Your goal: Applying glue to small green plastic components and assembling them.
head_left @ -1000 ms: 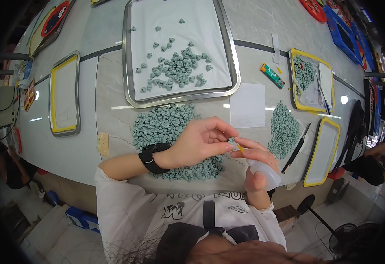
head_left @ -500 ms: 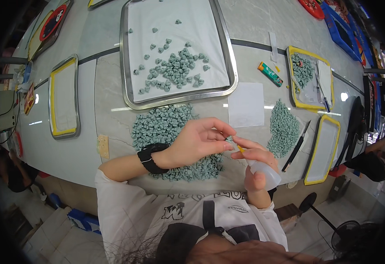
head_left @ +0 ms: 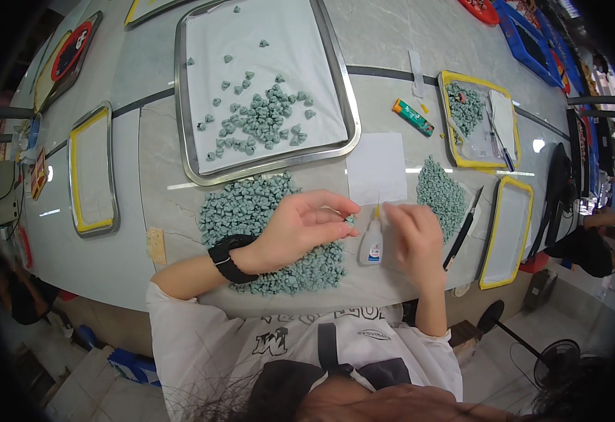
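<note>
My left hand point(head_left: 297, 228), with a black watch on its wrist, pinches a small grey-green piece point(head_left: 350, 220) between thumb and fingertips. Beneath that hand spreads a heap of chunky grey-green pieces point(head_left: 241, 204). A small white glue bottle point(head_left: 371, 246) with a thin yellow-based needle tip stands upright on the table, between both hands. Just right of the bottle is my right hand point(head_left: 418, 239), apart from it, its fingers bent and blurred by motion. Behind the heap lies a metal tray point(head_left: 272, 169) lined with white, scattered with similar grey-green pieces.
A white paper square point(head_left: 378, 169) lies behind the bottle. To the right are a pile of smaller green pieces point(head_left: 440, 197), a black-handled pointed tool point(head_left: 464, 232), a green-orange tube point(head_left: 413, 117) and yellow-edged trays point(head_left: 508, 232). Another yellow-edged tray point(head_left: 93, 169) sits at left.
My right hand has let go of the glue bottle, which it held against the piece, and moved slightly right. The bottle now stands on the table. My left hand still pinches the piece.
</note>
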Tool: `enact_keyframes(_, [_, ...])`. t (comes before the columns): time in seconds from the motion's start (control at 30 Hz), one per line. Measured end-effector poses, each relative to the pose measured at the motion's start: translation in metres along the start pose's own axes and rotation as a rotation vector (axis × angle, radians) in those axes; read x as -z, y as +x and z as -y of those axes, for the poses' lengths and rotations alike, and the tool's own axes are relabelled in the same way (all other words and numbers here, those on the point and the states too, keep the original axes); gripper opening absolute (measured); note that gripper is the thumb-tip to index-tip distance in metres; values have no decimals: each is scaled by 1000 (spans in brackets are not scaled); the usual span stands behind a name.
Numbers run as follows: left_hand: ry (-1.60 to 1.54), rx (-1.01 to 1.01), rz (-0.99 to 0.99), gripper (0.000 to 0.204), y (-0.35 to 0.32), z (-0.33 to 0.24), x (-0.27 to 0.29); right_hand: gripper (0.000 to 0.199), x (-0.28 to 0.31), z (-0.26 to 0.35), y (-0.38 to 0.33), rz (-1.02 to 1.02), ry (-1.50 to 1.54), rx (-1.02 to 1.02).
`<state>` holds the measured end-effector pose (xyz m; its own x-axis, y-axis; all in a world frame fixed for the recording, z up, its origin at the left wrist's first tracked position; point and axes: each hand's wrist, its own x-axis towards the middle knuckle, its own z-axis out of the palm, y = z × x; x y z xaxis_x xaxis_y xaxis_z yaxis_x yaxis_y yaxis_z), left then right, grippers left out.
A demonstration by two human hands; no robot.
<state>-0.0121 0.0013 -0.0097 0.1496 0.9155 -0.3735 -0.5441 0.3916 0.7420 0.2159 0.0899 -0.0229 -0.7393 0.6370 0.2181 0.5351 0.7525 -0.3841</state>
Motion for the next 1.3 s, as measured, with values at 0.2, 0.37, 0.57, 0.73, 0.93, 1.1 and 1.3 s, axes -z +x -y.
enact_keyframes(0.2, [11,-20,30,26,-2,0,-4,11,28,-75,48,-229,-142,-191])
enact_keyframes(0.37, [13,-6,42,26,-2,-1,-5,6,8,-95,64,-41,-333,-261])
enact_keyframes(0.57, [4,3,105,39,-2,3,-5,13,34,-30,59,-250,-56,-48])
enact_keyframes(0.73, [127,54,236,50,-3,5,-2,20,35,33,42,-116,166,250])
enact_keyframes(0.93, [189,66,293,50,-3,12,-3,22,23,33,38,-86,209,278])
enact_keyframes(1.1, [163,69,289,44,-3,8,-3,21,16,28,34,-70,344,216])
enact_keyframes(1.3, [24,120,287,39,-4,4,-3,19,5,31,31,-86,467,168])
